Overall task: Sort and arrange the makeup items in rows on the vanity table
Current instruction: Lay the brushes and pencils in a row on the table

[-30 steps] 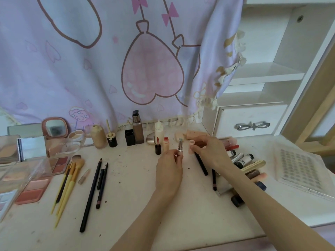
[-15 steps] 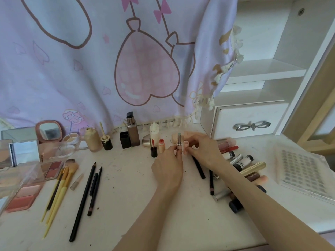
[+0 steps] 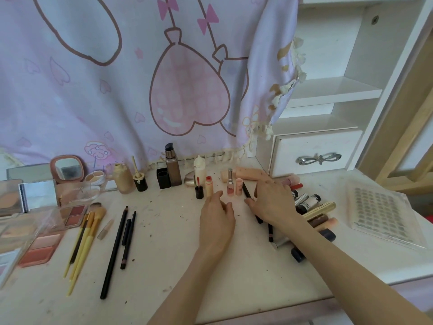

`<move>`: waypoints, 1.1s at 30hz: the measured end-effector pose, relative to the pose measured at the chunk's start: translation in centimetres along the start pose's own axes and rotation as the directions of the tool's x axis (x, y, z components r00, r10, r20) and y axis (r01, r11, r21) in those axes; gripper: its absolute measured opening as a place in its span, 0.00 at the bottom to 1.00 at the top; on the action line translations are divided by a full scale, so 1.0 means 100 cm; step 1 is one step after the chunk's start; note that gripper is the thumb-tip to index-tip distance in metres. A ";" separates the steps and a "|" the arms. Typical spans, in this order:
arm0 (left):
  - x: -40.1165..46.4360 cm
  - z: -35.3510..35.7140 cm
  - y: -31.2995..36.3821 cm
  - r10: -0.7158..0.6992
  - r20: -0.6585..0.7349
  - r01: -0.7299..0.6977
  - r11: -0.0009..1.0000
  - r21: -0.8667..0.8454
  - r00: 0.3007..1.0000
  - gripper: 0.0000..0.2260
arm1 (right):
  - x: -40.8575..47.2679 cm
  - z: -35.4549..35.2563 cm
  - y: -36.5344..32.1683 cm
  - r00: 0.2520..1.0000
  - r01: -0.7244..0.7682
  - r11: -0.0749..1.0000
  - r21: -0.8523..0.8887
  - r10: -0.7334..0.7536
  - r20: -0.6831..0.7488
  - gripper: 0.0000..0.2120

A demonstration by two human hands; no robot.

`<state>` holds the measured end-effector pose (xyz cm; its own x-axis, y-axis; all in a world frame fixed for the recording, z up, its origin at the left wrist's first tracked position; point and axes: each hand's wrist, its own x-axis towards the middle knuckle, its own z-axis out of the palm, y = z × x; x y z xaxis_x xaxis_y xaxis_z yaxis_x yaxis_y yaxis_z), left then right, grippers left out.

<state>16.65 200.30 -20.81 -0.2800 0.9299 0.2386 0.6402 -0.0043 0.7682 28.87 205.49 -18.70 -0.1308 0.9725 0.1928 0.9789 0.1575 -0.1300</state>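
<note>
A silver-and-pink lipstick (image 3: 230,182) stands upright on the white vanity table (image 3: 164,266), its pink cap (image 3: 238,186) upright beside it on the right. Left of them stand an orange-capped tube (image 3: 209,186) and a small black lipstick (image 3: 199,190). My left hand (image 3: 216,219) hovers just in front of the lipstick, fingers loosely apart, holding nothing. My right hand (image 3: 273,200) rests palm down over a black pencil (image 3: 246,190), fingers spread. A heap of unsorted tubes and pencils (image 3: 311,207) lies to its right.
Foundation bottles (image 3: 173,168) line the back edge under a pink curtain. Black pencils (image 3: 114,252) and yellow brushes (image 3: 84,238) lie in a row at the left, next to palettes (image 3: 39,249) and a mirror (image 3: 66,168). A clear lash tray (image 3: 379,214) sits far right, a drawer (image 3: 316,156) behind.
Both hands held the lipstick and its cap before; the lipstick and cap now stand on the table and both hands have drawn back toward me, empty.
</note>
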 end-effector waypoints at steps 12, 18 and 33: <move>-0.030 -0.016 -0.026 0.333 0.249 -0.409 0.827 0.386 0.909 0.17 | -0.005 -0.014 -0.008 0.996 -0.059 0.997 0.051 0.062 -0.060 0.11; -0.034 -0.015 -0.031 0.314 0.320 -0.435 0.780 0.449 0.894 0.21 | -0.014 -0.031 0.013 0.974 -0.194 0.933 0.304 0.220 -0.054 0.10; -0.041 -0.061 -0.020 0.139 0.025 -0.090 0.761 -0.643 0.990 0.08 | -0.082 -0.029 -0.024 0.902 -0.097 0.647 0.757 -0.265 0.342 0.08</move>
<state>12.17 194.24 -19.65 -0.1704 0.9292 0.3280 0.0524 -0.3238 0.9447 28.01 196.66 -17.19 -0.4312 0.8937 -0.1240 0.5268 0.1379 -0.8387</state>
